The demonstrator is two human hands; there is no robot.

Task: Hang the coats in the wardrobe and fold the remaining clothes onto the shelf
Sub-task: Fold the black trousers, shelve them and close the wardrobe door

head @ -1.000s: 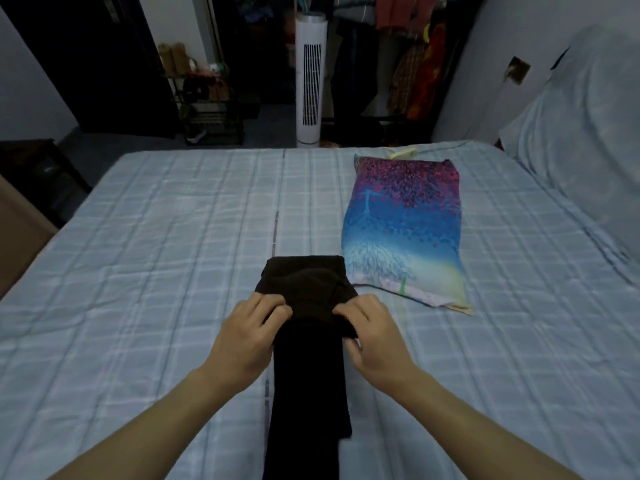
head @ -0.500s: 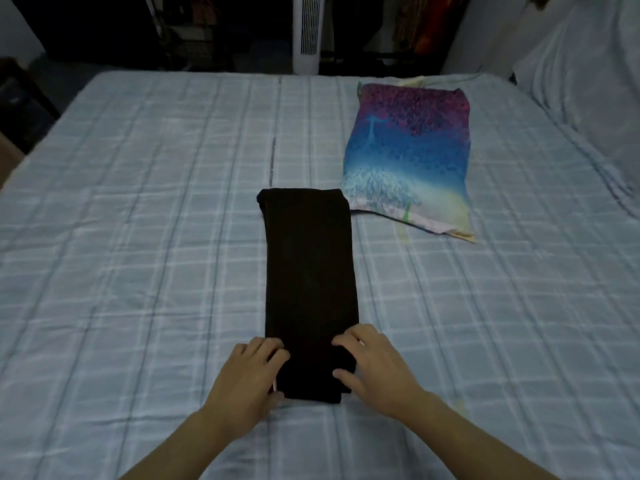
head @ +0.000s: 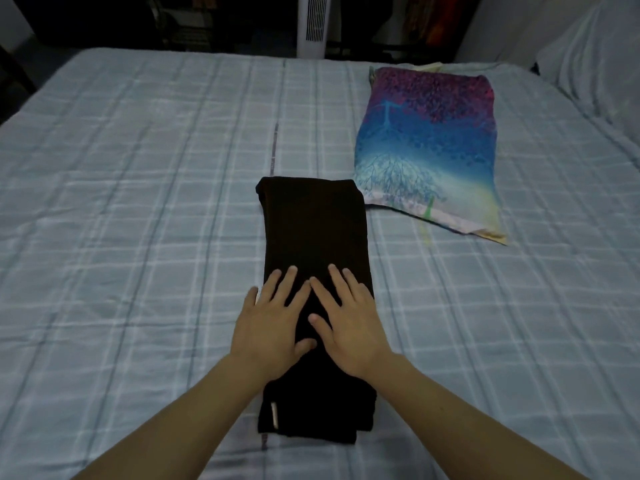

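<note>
A black garment [head: 313,230], folded into a long narrow strip, lies flat on the bed [head: 138,209] running away from me. My left hand [head: 272,323] and my right hand [head: 349,323] rest side by side on its middle, palms down, fingers straight and spread. Both press on the cloth and grip nothing. A small pale label shows near the strip's near left corner.
A colourful pillow [head: 429,147] in purple, blue and pale yellow lies right of the garment's far end. A white tower fan [head: 313,26] stands beyond the bed's far edge. Hanging clothes [head: 429,19] show dimly behind it. A pale bolster [head: 595,60] fills the far right.
My hands pinched the garment's edge a second ago, drew it down toward me, then let go. They now lie flat further up on the strip.
</note>
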